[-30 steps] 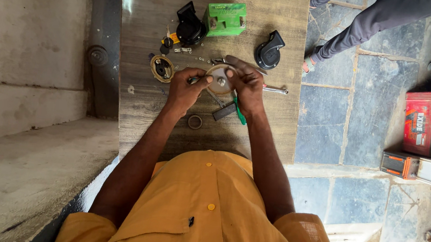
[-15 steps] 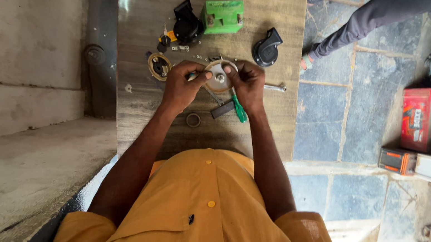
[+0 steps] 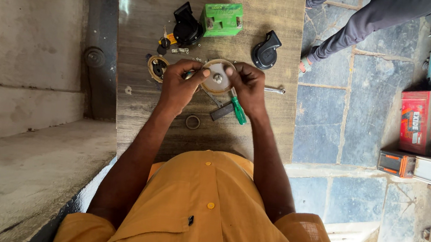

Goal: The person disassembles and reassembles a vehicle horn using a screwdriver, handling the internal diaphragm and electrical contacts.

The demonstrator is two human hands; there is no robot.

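Metal disc (image 3: 217, 78) pinched by both hands – mid-table (image 3: 274, 22)

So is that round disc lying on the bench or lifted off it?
Lifted. Both hands, left hand and right hand, pinch the round disc by its rim above the wooden bench.

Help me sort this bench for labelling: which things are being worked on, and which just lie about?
In hand: round metal disc, held by left hand and right hand.

Lying about: green box, black horn, green-handled screwdriver, small ring, spanner.
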